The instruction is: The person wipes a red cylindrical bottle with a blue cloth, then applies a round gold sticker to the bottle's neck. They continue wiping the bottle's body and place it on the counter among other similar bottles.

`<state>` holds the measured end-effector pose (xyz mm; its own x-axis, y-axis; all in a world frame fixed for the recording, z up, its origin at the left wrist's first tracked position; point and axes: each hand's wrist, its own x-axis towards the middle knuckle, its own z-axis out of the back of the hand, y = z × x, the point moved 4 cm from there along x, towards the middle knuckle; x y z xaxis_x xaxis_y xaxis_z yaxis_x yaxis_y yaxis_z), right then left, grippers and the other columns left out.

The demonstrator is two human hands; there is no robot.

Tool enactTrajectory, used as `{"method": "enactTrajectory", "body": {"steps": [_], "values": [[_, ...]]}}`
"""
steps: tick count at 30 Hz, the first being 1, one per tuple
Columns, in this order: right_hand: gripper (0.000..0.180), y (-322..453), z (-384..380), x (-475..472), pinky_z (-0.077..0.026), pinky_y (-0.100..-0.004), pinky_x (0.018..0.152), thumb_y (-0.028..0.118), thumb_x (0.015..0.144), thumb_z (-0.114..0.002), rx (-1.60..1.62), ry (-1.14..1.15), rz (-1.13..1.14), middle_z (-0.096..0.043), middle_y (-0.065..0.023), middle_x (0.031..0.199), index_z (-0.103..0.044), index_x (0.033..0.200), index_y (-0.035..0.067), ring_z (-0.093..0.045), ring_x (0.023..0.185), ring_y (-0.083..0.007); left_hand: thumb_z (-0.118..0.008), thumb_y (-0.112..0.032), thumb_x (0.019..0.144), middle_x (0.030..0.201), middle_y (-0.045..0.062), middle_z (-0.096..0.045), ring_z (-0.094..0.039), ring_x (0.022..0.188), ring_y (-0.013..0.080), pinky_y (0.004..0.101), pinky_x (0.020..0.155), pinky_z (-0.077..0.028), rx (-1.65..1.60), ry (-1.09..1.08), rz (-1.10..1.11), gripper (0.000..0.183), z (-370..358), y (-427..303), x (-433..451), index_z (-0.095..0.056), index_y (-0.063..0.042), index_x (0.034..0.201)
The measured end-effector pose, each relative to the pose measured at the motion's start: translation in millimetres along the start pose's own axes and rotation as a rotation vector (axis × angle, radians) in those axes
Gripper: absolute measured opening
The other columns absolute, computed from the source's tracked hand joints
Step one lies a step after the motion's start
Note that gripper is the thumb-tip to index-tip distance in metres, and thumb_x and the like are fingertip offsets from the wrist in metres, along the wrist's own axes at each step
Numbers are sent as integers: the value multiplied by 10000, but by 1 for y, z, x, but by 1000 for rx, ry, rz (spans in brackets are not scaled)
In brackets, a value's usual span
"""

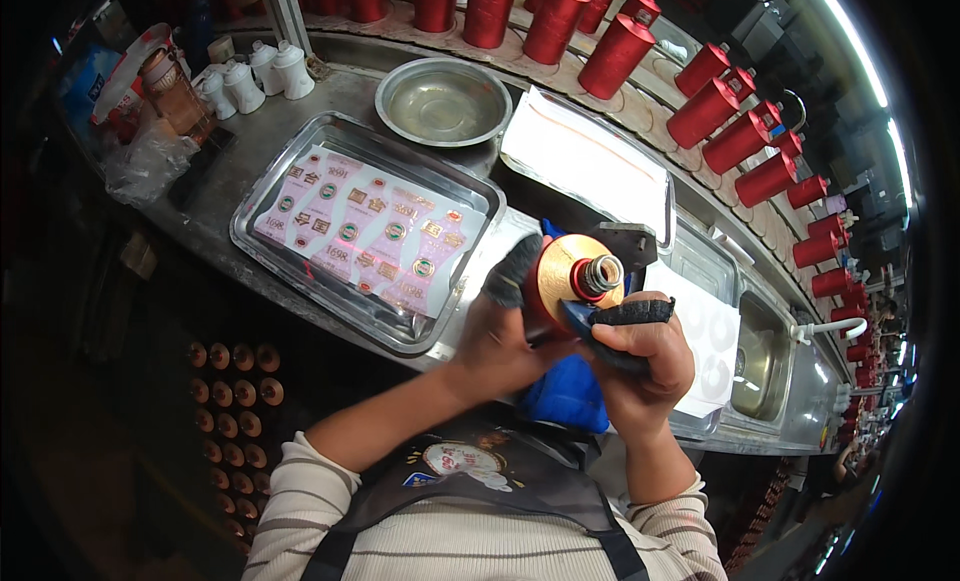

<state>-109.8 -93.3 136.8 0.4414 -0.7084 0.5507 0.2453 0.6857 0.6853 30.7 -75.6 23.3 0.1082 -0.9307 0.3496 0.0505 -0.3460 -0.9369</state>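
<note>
My left hand (487, 348), with black wrapping on a finger, grips a red bottle with a gold shoulder (559, 270). The bottle's open threaded neck (602, 272) points up and to the right. In my right hand (652, 363) is a small dark-blue, flat tool (576, 315), perhaps a scraper, whose edge lies against the gold shoulder. Black wrapping covers my right thumb as well. Below the bottle a blue cloth (566, 397) is bunched at the bench edge. Most of the bottle's body is hidden by my hands.
A steel tray (244, 213) with printed label sheets (360, 232) lies to the left. Behind it stands a metal basin (442, 105) of liquid. White sheets (585, 161) fill another tray. Red bottles (621, 56) line a conveyor. A sink (761, 356) is at right.
</note>
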Motion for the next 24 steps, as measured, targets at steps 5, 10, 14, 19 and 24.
{"method": "enactTrajectory", "body": {"steps": [5, 10, 14, 19, 24], "values": [[306, -1, 0, 0, -494, -328, 748, -72, 660, -823, 12, -40, -28, -675, -99, 889, -720, 921, 51, -645, 815, -246, -927, -211, 669, 1386, 210, -496, -460, 1325, 381, 457, 1095, -385, -99, 118, 82, 1082, 14, -9, 16, -257, -2, 1493], [312, -2, 1, -1, -487, -315, 740, -73, 661, -814, 0, -58, -38, -676, -93, 888, -715, 931, 47, -644, 805, -243, -963, -271, 607, 1387, 201, -487, -399, 1369, 348, 455, 1131, -352, 115, 28, -85, 1184, 4, -2, 8, -234, 3, 1499], [326, -2, 0, -1, -487, -314, 740, -76, 657, -815, -9, -42, -13, -672, -94, 895, -711, 940, 47, -640, 810, -243, -923, -198, 671, 1359, 183, -508, -497, 1268, 300, 412, 1078, -419, 55, 77, -55, 1047, 14, -4, 20, -272, 0, 1467], [288, 0, -1, -9, -477, -321, 752, -86, 690, -798, 28, -99, -149, -648, -102, 912, -683, 922, 41, -609, 839, -227, -868, -257, 688, 1371, 231, -471, -502, 1217, 428, 480, 1037, -424, 199, 40, -209, 932, 1, -3, 16, -361, -29, 1436], [422, 23, -43, -14, -516, -373, 719, -80, 627, -742, -84, 87, 227, -603, -100, 867, -723, 1033, 34, -618, 813, -288, -867, -314, 712, 1323, 209, -461, -494, 1171, 393, 489, 1005, -406, 333, -205, -179, 902, -12, 4, -2, -378, -27, 1414]]}}
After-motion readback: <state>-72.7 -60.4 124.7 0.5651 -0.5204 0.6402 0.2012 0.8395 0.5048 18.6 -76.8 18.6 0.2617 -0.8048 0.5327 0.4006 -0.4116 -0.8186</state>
